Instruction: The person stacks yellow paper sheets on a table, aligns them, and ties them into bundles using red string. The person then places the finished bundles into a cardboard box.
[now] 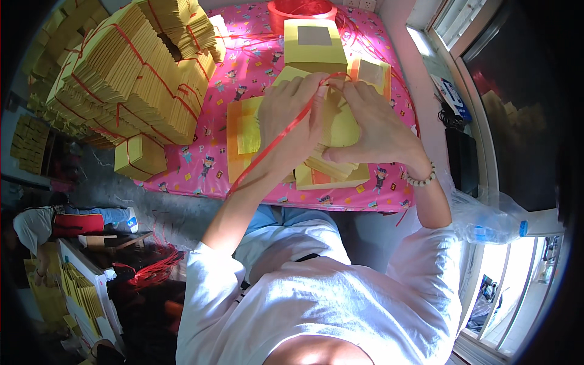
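Ribbon [286, 132], glossy, in left hand [293, 109]; right hand [380, 125] on layered paper [344, 129]

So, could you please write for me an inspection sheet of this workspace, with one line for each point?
Surface: pink patterned cover, carrying yellow paper stacks.
Job's things: a yellow stack beneath the hands; a red strap crosses the left forearm.
Clutter: strapped yellow bundles piled at the left; a red basin at the far edge; a tangle of red straps on the floor.
Hands: left hand pinches the red strap; right hand is spread over the yellow stack, its grip unclear.
Cables: what looks like a coiled black cord, at the right.
Surroundings: another person bends over at lower left; clear plastic bottle with blue cap at the right.
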Tool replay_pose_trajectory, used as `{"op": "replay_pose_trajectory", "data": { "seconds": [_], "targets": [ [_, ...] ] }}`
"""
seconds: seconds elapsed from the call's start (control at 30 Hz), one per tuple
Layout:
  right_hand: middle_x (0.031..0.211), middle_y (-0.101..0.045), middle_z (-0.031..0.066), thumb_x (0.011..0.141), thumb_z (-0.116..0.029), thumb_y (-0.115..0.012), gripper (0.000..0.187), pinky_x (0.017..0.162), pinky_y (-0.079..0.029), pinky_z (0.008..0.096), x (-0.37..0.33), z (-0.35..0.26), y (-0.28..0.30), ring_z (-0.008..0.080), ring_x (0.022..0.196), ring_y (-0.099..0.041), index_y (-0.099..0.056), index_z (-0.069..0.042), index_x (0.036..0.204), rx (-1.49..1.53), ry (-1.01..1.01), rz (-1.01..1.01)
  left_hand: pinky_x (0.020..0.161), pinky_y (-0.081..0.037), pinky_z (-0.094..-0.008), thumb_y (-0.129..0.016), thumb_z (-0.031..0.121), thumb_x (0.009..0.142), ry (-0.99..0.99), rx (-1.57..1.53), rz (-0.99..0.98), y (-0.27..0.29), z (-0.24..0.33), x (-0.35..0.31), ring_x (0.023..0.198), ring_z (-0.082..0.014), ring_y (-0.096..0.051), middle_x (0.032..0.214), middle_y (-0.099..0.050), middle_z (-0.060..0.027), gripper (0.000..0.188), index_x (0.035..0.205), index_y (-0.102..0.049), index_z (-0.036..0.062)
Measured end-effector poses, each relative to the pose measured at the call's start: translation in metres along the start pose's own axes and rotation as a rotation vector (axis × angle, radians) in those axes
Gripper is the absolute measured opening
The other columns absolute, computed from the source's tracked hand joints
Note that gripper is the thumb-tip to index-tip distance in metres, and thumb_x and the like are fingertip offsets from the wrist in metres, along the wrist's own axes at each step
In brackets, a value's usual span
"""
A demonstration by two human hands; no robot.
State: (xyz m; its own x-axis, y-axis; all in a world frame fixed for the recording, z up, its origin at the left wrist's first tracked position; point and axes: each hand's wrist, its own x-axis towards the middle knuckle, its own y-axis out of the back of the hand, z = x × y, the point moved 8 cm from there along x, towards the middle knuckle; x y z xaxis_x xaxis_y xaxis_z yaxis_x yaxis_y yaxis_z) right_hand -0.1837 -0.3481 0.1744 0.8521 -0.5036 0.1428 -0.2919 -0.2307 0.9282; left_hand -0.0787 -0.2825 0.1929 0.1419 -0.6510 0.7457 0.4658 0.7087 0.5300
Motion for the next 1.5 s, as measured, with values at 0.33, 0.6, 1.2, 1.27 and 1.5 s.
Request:
{"op": "replay_pose_trajectory", "data": {
  "seconds": [0.33,0.6,1.2,1.27,1.5],
  "targets": [
    [0.123,-0.045,0.0214,0.059,-0.049,-0.075,0.101,0.099,-0.036,0.0464,-0.006,-0.006,0.0,0.0355,0.119,-0.044,-0.036,0.004,0.135,-0.002,0.026,0.083,0.069,-0.042,-0.0374,-0.056,0.007,0.089,-0.102,-0.016,0.191,0.008,-0.006,-0.015,0.074,-0.0259,-0.056,0.082,-0.064,-0.0079,0.018,0.106,-0.063,0.0063],
    [0.119,-0.046,0.0215,0.058,-0.052,-0.075,0.103,0.101,-0.033,0.046,-0.009,-0.004,-0.004,0.0347,0.12,-0.044,-0.037,0.004,0.135,-0.101,0.024,0.163,0.062,-0.041,-0.0378,-0.056,0.006,0.089,-0.133,-0.114,0.217,0.004,-0.005,-0.023,0.065,-0.0257,-0.054,0.076,-0.06,-0.0075,0.014,0.102,-0.063,0.006],
    [0.077,-0.064,0.0007,0.088,-0.022,-0.068,0.023,0.07,-0.048,0.0239,0.035,0.026,0.016,0.0066,0.077,-0.061,-0.067,0.0,0.089,0.9,-0.027,0.36,0.06,-0.045,-0.039,-0.053,0.01,0.094,0.035,-0.109,0.087,0.001,-0.009,-0.018,0.066,-0.0271,-0.058,0.076,-0.06,-0.0087,0.01,0.1,-0.061,0.0059],
    [0.076,-0.063,0.0024,0.089,-0.019,-0.066,0.021,0.063,-0.048,0.0239,0.036,0.041,0.015,0.0074,0.072,-0.061,-0.064,0.001,0.087,0.752,-0.138,0.393,0.065,-0.048,-0.0387,-0.052,0.012,0.096,0.087,-0.18,0.091,0.007,-0.013,-0.016,0.073,-0.0283,-0.061,0.082,-0.061,-0.0115,0.014,0.105,-0.061,0.0061],
    [0.077,-0.061,0.0099,0.09,-0.014,-0.061,0.022,0.051,-0.048,0.0257,0.032,0.067,-0.003,0.0139,0.064,-0.066,-0.055,0.006,0.089,0.669,-0.196,0.457,0.091,-0.047,-0.0414,-0.05,0.008,0.095,-0.004,-0.293,-0.23,0.007,-0.02,-0.02,0.104,-0.0314,-0.063,0.1,-0.068,-0.0124,0.018,0.104,-0.066,0.0062]
  ]
}}
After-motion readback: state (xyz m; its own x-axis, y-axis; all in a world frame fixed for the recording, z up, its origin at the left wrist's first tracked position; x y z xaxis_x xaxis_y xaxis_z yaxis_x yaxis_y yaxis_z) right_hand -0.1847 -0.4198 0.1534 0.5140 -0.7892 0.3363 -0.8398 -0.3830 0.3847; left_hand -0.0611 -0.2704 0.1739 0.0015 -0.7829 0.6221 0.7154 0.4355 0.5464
